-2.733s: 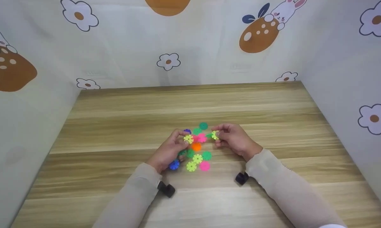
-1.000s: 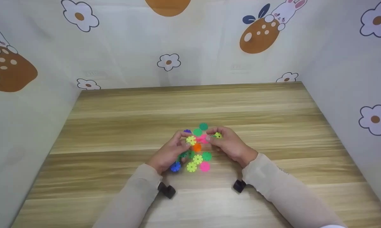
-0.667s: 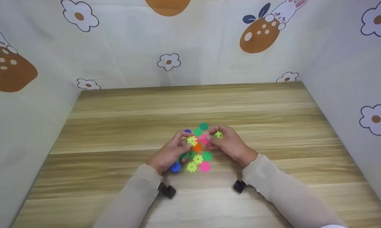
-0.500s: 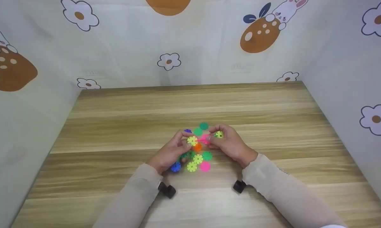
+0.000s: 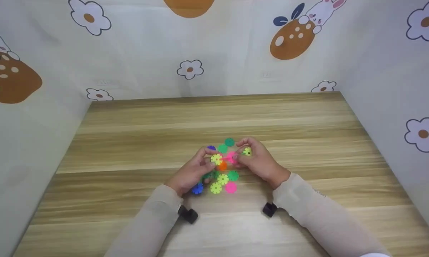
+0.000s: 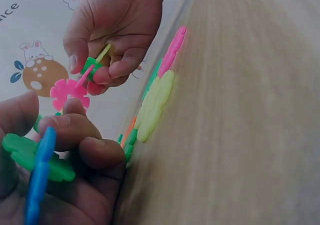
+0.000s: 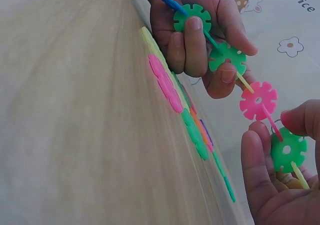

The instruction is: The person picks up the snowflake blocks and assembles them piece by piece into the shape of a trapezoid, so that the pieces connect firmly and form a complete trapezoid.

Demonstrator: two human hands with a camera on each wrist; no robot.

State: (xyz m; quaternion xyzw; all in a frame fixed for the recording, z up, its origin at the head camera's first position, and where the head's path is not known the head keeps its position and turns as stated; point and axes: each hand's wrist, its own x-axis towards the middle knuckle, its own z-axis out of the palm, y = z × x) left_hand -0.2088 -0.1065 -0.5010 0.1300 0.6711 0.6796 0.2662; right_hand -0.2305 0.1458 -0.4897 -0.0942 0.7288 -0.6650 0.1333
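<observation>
My left hand [image 5: 191,171] and right hand [image 5: 261,159] hold a chain of notched plastic snowflake discs between them, above the table. The left fingers and thumb pinch it near the yellow disc [image 5: 216,159]. Two green discs, one of them [image 7: 192,19] against the left fingers, run back to a blue disc [image 5: 197,188] at that end. Between the hands hangs a pink disc [image 7: 258,101], with another pink disc edge-on joining it to a green disc [image 7: 289,150]. The right thumb and curled fingers are around that green disc; a yellow disc [image 5: 247,151] ends the chain by the right palm.
Loose discs lie flat on the wooden table [image 5: 129,142] under and around the hands: an orange disc [image 5: 222,166], a pink disc [image 5: 231,187], a yellow disc [image 5: 216,188], a dark green disc [image 5: 229,142] and several more. Patterned cloth walls [image 5: 136,53] enclose the table.
The right hand has shifted from the end yellow disc leftward along the chain to the green and pink discs. Lately its index finger has lifted slightly. The left hand stays nearly still.
</observation>
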